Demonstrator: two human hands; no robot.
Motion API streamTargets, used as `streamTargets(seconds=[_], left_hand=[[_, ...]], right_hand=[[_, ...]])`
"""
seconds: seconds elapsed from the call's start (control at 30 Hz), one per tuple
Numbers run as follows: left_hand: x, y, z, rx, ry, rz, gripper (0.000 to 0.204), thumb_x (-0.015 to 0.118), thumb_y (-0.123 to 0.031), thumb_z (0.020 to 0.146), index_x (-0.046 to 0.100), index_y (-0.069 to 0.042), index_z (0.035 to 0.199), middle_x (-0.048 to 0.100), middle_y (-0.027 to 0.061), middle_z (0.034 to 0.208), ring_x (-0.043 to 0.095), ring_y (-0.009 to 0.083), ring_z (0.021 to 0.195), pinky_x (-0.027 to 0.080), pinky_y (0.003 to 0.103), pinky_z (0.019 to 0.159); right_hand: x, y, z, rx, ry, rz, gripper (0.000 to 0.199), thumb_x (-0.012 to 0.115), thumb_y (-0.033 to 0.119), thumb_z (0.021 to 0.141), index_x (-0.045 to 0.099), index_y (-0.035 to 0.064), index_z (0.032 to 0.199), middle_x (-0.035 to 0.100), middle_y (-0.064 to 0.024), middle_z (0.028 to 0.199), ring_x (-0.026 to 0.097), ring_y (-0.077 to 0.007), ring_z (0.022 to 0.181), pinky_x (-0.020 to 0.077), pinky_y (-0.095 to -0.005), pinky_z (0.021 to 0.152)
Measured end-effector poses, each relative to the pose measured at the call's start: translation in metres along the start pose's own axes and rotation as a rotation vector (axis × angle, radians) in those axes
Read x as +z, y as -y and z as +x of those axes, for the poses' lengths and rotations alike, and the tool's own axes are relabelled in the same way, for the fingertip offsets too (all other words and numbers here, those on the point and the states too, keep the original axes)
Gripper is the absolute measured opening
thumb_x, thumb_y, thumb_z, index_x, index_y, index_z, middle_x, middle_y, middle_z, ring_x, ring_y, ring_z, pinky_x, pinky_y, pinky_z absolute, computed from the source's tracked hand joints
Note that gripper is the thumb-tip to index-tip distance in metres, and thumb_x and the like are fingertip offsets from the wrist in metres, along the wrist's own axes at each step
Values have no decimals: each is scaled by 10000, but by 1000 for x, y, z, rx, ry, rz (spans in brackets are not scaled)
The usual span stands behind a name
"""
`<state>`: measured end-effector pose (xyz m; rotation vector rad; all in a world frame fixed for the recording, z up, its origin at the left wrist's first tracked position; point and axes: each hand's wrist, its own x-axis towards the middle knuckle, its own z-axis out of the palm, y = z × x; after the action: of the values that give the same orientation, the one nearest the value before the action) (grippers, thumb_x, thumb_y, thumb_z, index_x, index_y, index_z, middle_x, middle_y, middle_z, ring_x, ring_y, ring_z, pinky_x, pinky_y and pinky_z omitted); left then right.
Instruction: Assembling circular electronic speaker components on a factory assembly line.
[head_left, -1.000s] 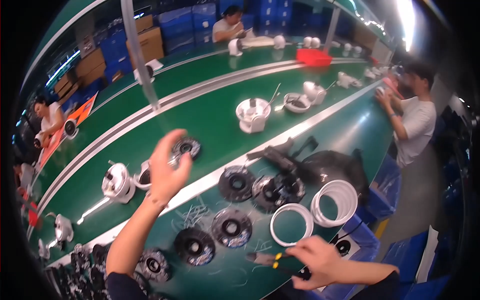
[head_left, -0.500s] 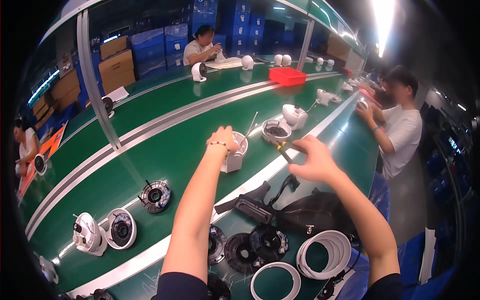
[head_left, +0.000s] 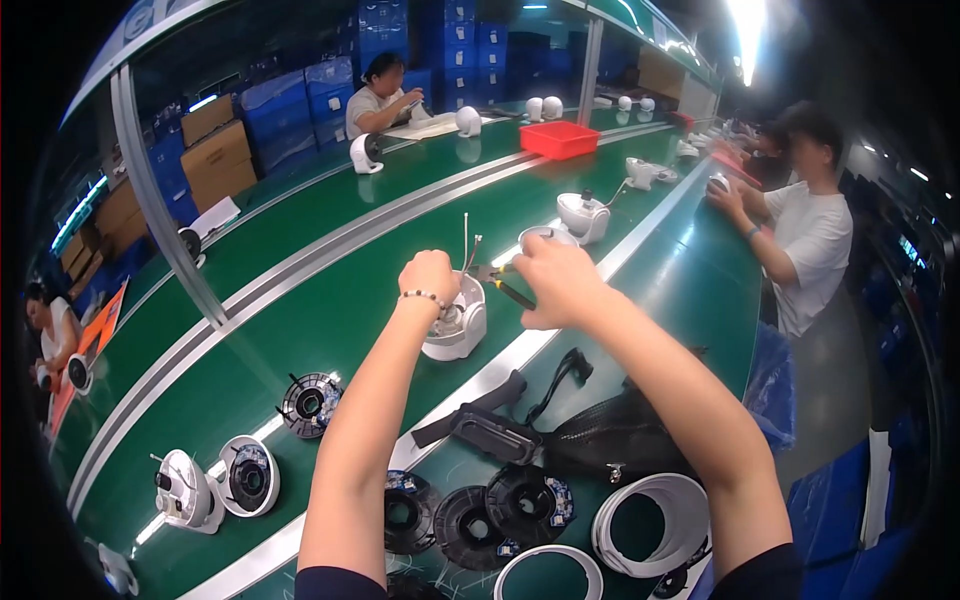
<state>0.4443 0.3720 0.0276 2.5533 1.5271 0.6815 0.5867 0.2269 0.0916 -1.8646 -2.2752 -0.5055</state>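
Note:
A white camera housing (head_left: 462, 338) stands on the green line in front of me, with thin cables (head_left: 466, 243) rising out of its open top. At its left rim, my left hand (head_left: 430, 284) is closed on the housing, with the fingertips mostly hidden. My right hand (head_left: 556, 280) grips a pair of cutting pliers (head_left: 514, 293) with black and yellow handles. Their jaws point left, beside the cables above the housing. Just behind the right hand, a white round cover (head_left: 545, 234) is partly hidden, and another white camera housing (head_left: 583, 217) stands farther back.
Black round parts with circuit boards (head_left: 530, 505), white rings (head_left: 655, 525) and a black bag (head_left: 610, 430) lie nearby. An opened camera (head_left: 185, 490) stands left. A red tray (head_left: 560, 141) sits beyond the metal rail. Co-workers sit across the line and at the right (head_left: 810, 220).
My right hand has brought the pliers left to the cables above the housing. My left hand stays at the housing, which is now tilted more toward me. The whole view has shifted slightly.

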Motion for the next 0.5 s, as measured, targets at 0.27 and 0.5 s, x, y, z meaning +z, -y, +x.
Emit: streamTargets(seconds=[0.27, 0.5], left_hand=[[15, -13, 10, 135, -155, -107, 102, 608, -135, 706, 675, -84, 765, 640, 142, 789, 614, 319, 777, 507, 390, 706], [5, -32, 20, -101, 139, -101, 196, 656, -143, 641, 654, -21, 794, 624, 215, 900, 613, 341, 863, 501, 380, 774]], right_hand=[[13, -15, 24, 20, 100, -107, 429, 699, 239, 468, 606, 17, 823, 554, -128, 837, 575, -280, 821, 499, -361, 672], [17, -30, 19, 13, 146, -142, 410, 708, 220, 469, 605, 23, 813, 551, -116, 837, 567, -270, 816, 497, -345, 674]])
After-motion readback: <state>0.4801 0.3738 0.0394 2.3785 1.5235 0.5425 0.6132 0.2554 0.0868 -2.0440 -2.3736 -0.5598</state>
